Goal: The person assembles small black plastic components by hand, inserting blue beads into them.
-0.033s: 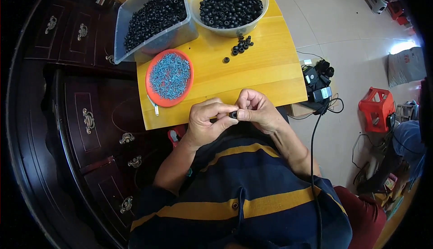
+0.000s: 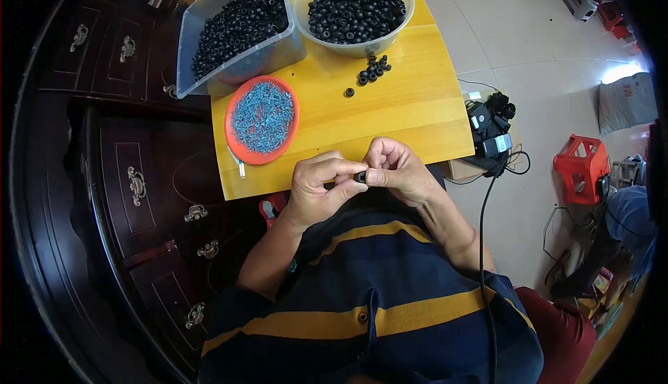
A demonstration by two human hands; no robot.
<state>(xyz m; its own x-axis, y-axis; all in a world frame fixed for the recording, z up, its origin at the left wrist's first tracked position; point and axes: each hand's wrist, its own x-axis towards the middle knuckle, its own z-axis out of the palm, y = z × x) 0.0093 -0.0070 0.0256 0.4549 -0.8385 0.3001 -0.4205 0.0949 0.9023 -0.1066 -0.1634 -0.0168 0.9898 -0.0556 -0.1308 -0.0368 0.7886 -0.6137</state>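
Observation:
My left hand (image 2: 321,187) pinches a small black ring-shaped part (image 2: 360,176) between thumb and fingertips, just off the near edge of the yellow table (image 2: 341,130). Its round opening is partly visible. From the other side, my right hand (image 2: 398,174) has its thumb tip against the part, fingers curled; whatever lies in that pinch is hidden. Beyond my hands, one loose black part (image 2: 348,93) and a small cluster of similar parts (image 2: 372,73) lie on the tabletop. An orange-red dish (image 2: 295,123) at the left holds many tiny bluish pieces.
A translucent rectangular bin (image 2: 240,71) and a round clear bowl (image 2: 358,50), both full of black parts, stand at the back. A white stick-like item (image 2: 241,169) lies by the dish. Dark drawers (image 2: 132,182) line the left. Black cables and devices (image 2: 490,130) sit off the table's right edge.

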